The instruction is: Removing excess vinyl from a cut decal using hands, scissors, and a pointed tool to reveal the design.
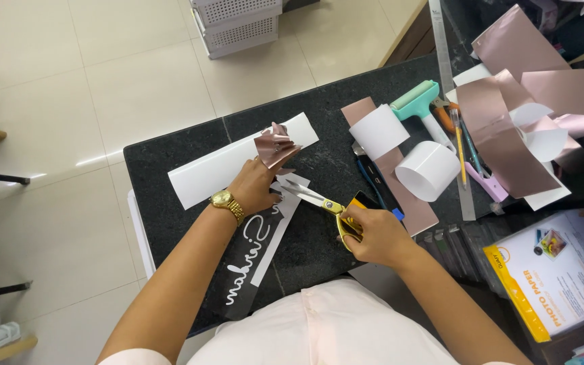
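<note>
scissors (319,201), yellow-handled, lying low over dark counter (170,155), blades parted and pointing left toward white strip (285,209). right hand (373,233) closed through the handles, gripping them fully. left hand (255,186), gold watch (227,203) on wrist, pinching crumpled rose-gold foil scrap (276,147) between fingertips while pressing down on the strip; remaining fingers curled. strip sitting mid-counter, just beside long white sheet (238,159) and touching black sheet with white script (255,260). probably best keeping blade tips well apart from left fingertips, cutting with short closes near the pivot, holding strip flat and taut. lifting foil scrap clear of the cut line likely helping. cannot tell whether blades are already biting paper. roller (417,101), white rolls (427,169), more foil sheets (501,135) and paper pack (562,277) lying right, well apart from the cut.
</note>
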